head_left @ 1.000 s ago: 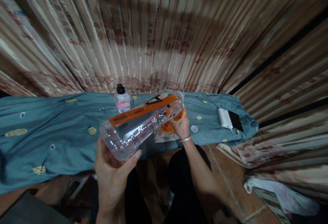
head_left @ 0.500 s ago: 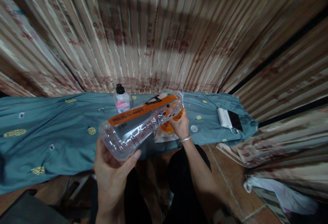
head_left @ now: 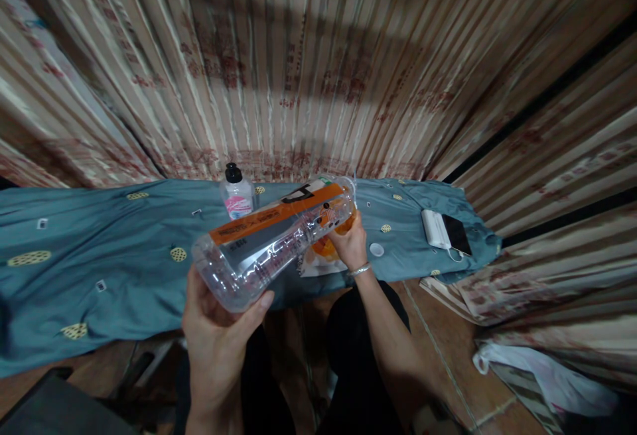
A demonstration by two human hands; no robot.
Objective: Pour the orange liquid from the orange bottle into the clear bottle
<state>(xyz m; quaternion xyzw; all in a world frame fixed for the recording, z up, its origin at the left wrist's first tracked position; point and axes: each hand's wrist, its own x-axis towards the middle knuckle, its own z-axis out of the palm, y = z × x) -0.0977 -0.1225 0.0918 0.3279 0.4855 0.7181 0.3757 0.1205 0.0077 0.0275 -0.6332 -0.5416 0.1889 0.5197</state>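
My left hand (head_left: 216, 329) grips the base of a large clear plastic bottle (head_left: 271, 239) with an orange label, held tilted on its side above the table edge. My right hand (head_left: 352, 243) is closed near the bottle's neck, holding something orange that I cannot make out. A white cap (head_left: 377, 249) lies on the cloth just right of my right hand. Under the bottle's neck lies a white and orange packet (head_left: 313, 262).
A teal cloth (head_left: 99, 256) covers the table. A small bottle with a black cap and pink label (head_left: 237, 195) stands at the back. A phone and a white power bank (head_left: 446, 230) lie at the right. Striped curtains hang behind. A white bag (head_left: 547, 375) lies on the floor.
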